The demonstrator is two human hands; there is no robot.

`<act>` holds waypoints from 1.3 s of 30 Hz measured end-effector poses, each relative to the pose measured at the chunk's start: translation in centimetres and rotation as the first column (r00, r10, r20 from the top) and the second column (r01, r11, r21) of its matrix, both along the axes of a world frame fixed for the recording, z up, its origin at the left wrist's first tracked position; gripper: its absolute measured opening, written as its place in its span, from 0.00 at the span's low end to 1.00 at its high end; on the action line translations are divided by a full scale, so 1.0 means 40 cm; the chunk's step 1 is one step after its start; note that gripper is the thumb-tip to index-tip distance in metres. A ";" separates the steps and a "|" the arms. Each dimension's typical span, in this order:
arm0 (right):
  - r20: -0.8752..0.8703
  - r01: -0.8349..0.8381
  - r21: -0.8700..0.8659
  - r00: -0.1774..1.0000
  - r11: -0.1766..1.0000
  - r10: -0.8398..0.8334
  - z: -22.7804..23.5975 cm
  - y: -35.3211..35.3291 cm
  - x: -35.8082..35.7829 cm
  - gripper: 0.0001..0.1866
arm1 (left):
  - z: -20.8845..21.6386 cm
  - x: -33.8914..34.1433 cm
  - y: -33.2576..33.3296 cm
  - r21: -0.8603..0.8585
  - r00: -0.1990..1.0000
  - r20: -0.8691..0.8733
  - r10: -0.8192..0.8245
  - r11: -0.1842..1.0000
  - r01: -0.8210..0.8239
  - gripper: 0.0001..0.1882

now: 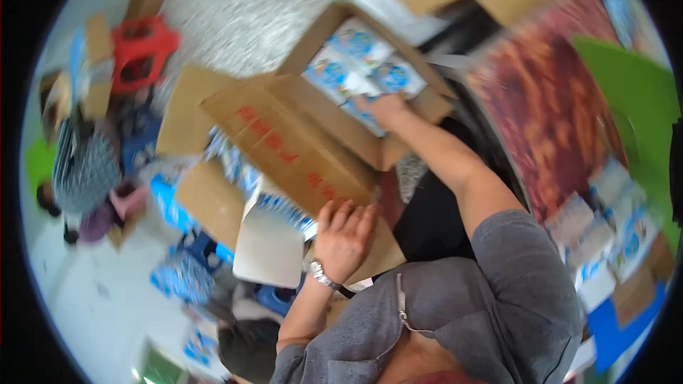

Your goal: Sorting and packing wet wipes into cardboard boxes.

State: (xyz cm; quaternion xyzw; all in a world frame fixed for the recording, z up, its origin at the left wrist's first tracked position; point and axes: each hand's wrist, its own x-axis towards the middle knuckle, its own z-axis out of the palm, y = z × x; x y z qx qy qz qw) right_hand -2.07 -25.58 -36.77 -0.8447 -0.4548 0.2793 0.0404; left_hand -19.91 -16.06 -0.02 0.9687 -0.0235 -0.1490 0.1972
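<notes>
A cardboard box (288, 146) with red marks on its side stands tilted in front of me. Inside lie several white-and-blue packs (398, 77). My right hand (388, 110) reaches into the box, its fingers against the packs; blur hides whether it grips one. Flat on the near edge of the box's marked side rests my left hand (345, 242), fingers stretched out and slightly apart. A metal watch (325, 275) is on the left wrist.
Left of the box, another open carton (210, 195) holds blue-and-white packs. A red stool (142, 53) and a person in a blue-grey top (89, 167) are farther left. To the right is a reddish-brown patterned surface (548, 107) with packs and a green panel (633, 92).
</notes>
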 end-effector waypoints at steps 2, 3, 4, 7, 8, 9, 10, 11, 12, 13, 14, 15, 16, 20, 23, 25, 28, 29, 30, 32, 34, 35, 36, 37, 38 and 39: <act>-0.413 -0.023 -0.042 0.911 0.999 0.003 0.418 0.100 -0.034 0.27 | 0.000 -0.059 0.024 0.035 0.999 -0.037 0.023 0.999 -0.022 0.22; -0.350 0.181 0.417 0.936 0.891 -0.026 0.437 0.022 -0.088 0.27 | 0.010 -0.032 0.016 0.020 1.000 -0.006 -0.019 1.000 0.019 0.21; -0.453 0.149 0.350 0.891 0.925 0.027 0.631 -0.016 -0.069 0.28 | 0.012 -0.044 0.019 0.046 0.999 0.018 -0.033 0.998 0.032 0.20; -0.180 0.180 0.701 0.981 0.690 -0.073 0.917 -0.281 -0.109 0.29 | 0.009 -0.068 0.021 0.158 0.989 0.097 -0.116 0.982 0.099 0.19; -0.108 0.166 0.759 0.986 0.630 -0.130 1.014 -0.380 -0.123 0.28 | 0.004 -0.068 0.021 0.174 0.985 0.101 -0.142 0.977 0.123 0.19; 0.052 0.104 0.729 0.977 0.676 -0.206 1.109 -0.473 -0.131 0.27 | -0.003 -0.074 0.024 0.165 0.977 0.135 -0.166 0.976 0.143 0.19; 0.213 0.051 0.687 0.940 0.725 -0.267 1.204 -0.570 -0.135 0.25 | -0.010 -0.071 0.029 0.184 0.974 0.129 -0.184 0.970 0.159 0.18; 0.249 0.095 0.690 0.899 0.717 -0.360 1.265 -0.662 -0.146 0.25 | -0.015 -0.079 0.032 0.219 0.976 0.108 -0.187 0.962 0.160 0.18; 0.336 0.162 0.570 0.848 0.806 -0.409 1.329 -0.745 -0.154 0.29 | -0.019 -0.085 0.033 0.223 0.976 0.108 -0.192 0.961 0.164 0.18; 0.379 0.275 0.510 0.779 0.815 -0.499 1.368 -0.837 -0.166 0.36 | -0.017 -0.076 0.027 0.226 0.971 0.127 -0.203 0.959 0.171 0.18; 0.394 0.417 0.393 0.729 0.820 -0.559 1.403 -0.910 -0.161 0.43 | -0.011 -0.065 0.020 0.231 0.974 0.081 -0.213 0.954 0.189 0.17; 0.385 0.560 0.227 0.700 0.797 -0.601 1.410 -0.971 -0.170 0.47 | -0.008 -0.055 0.011 0.235 0.976 0.034 -0.217 0.951 0.203 0.17; 0.394 0.536 0.253 0.703 0.805 -0.592 1.398 -1.011 -0.185 0.47 | -0.005 -0.073 0.023 0.243 0.975 0.064 -0.211 0.951 0.190 0.16; 0.547 0.586 0.131 0.630 0.800 -0.551 1.238 -1.095 -0.257 0.52 | -0.022 -0.070 0.012 0.238 0.971 0.135 -0.197 0.958 0.161 0.16; 0.535 0.615 0.155 0.605 0.773 -0.589 1.247 -1.047 -0.265 0.52 | -0.009 -0.084 0.015 0.224 0.979 0.113 -0.172 0.964 0.144 0.15; 0.493 0.690 -0.050 0.646 0.722 -0.583 1.291 -0.991 -0.239 0.49 | -0.017 -0.108 0.036 0.244 0.982 0.114 -0.150 0.962 0.119 0.15; 0.510 0.442 0.176 0.723 0.880 -0.466 1.243 -1.051 -0.198 0.44 | -0.029 -0.097 0.030 0.256 0.975 0.155 -0.160 0.959 0.117 0.15; 0.464 0.488 0.200 0.716 0.849 -0.521 1.245 -1.051 -0.191 0.45 | -0.031 -0.084 0.025 0.208 0.964 0.208 -0.165 0.971 0.121 0.15; 0.414 0.533 0.215 0.709 0.818 -0.571 1.265 -1.038 -0.191 0.45 | -0.019 -0.074 0.016 0.170 0.966 0.214 -0.143 0.980 0.108 0.13; 0.326 0.609 0.209 0.694 0.765 -0.642 1.301 -0.988 -0.196 0.48 | -0.014 -0.074 0.013 0.178 0.962 0.239 -0.135 0.980 0.093 0.13; 0.233 0.605 0.221 0.729 0.765 -0.643 1.318 -0.881 -0.195 0.53 | -0.023 -0.091 0.014 0.182 0.963 0.248 -0.106 0.981 0.061 0.12; 0.137 0.574 0.247 0.777 0.781 -0.614 1.320 -0.804 -0.186 0.54 | -0.025 -0.100 0.016 0.169 0.965 0.247 -0.085 0.985 0.043 0.13; 0.062 0.490 0.263 0.851 0.831 -0.521 1.303 -0.720 -0.166 0.54 | -0.028 -0.108 0.022 0.162 0.967 0.247 -0.069 0.986 0.029 0.13; 0.022 0.404 0.309 0.902 0.861 -0.431 1.259 -0.639 -0.152 0.53 | -0.030 -0.113 0.027 0.150 0.966 0.249 -0.062 0.988 0.024 0.14; -0.028 0.329 0.405 0.937 0.853 -0.349 1.208 -0.550 -0.132 0.54 | -0.029 -0.109 0.030 0.121 0.971 0.234 -0.045 0.993 0.017 0.15; -0.038 0.282 0.359 0.957 0.890 -0.288 1.173 -0.442 -0.118 0.54 | -0.025 -0.111 0.032 0.120 0.975 0.223 -0.015 0.993 -0.013 0.15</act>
